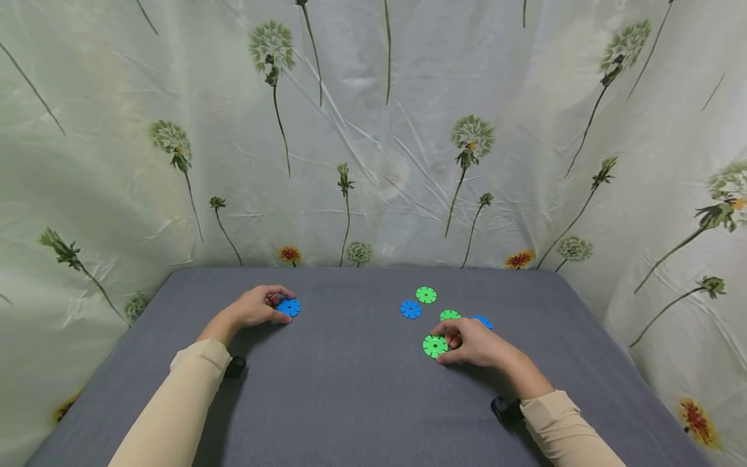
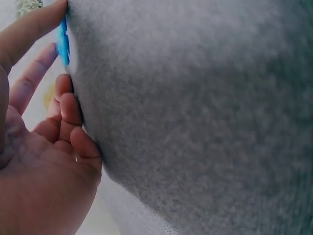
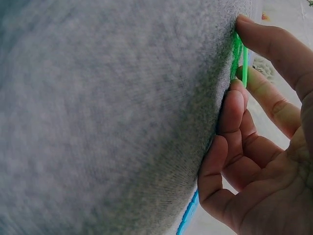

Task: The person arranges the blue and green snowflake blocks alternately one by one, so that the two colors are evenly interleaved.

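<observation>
On the left of the grey table, my left hand [image 1: 255, 307] holds a blue notched plastic disc [image 1: 290, 307] by its edge, between thumb and index finger. In the left wrist view that blue disc [image 2: 63, 45] appears edge-on at the tabletop, the other fingers curled beside it. Further right, my right hand [image 1: 477, 342] pinches a green notched disc [image 1: 434, 346] the same way. The right wrist view has this green disc [image 3: 245, 66] edge-on, just over the cloth. Another green disc [image 1: 449, 315] and a blue disc [image 1: 483, 321] lie partly hidden behind the right hand.
Beyond the right hand lie one more blue disc [image 1: 411, 309] and one more green disc [image 1: 426, 295], flat on the grey cloth-covered table [image 1: 350, 389]. A curtain [image 1: 385, 143] printed with dandelions hangs along the table's back and sides.
</observation>
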Tool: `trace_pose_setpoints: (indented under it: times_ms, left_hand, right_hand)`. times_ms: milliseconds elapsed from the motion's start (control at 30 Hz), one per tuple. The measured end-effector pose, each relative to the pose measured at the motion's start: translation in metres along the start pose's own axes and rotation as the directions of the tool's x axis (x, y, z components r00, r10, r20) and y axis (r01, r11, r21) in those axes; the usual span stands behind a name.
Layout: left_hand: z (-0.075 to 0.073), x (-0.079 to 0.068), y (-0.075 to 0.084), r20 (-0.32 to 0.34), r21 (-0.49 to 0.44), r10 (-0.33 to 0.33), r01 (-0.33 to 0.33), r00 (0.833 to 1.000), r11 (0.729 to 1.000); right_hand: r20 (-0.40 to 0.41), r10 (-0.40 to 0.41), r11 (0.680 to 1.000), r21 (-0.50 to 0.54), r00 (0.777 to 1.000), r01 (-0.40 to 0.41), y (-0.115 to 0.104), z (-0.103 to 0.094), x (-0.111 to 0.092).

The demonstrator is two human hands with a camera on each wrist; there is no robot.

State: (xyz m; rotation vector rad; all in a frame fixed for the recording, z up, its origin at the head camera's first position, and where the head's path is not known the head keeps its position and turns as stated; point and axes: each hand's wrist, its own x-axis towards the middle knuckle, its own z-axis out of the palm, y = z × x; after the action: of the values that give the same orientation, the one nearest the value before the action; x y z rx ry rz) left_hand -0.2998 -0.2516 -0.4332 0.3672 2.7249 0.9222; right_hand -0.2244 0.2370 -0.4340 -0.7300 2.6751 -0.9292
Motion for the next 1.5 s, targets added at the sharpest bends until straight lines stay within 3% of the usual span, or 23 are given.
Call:
trace_pose_setpoints:
  times_ms: [433,667,1167,1500]
  left_hand:
    - [0.0031,-0.0026,-0.0058,0.0,-0.081,0.011,-0.011,1.0,0.997]
    - [0.0013,-0.0014,-0.0057,-0.023,-0.084,-0.012,0.01,1.0,0.996]
    - [0.0025,0.0002,-0.0061,-0.016,-0.05,-0.008,0.007,1.0,0.999]
    - [0.0035,-0.0029,-0.0058,-0.012,-0.081,0.009,-0.01,1.0,0.997]
  right_hand:
    - [0.001,0.027,1.0,0.01,1.0,-0.027,0.0028,0.0008,-0.0001]
    - [0.002,0.022,0.999,0.025,1.0,-0.022,0.001,-0.0001,0.0023]
    - [-0.005,0.019,1.0,0.018,1.0,-0.019,0.0024,0.0004,0.001]
    - [-0.013,0.009,1.0,0.01,1.0,-0.009,0.0018,0.0017,-0.0001]
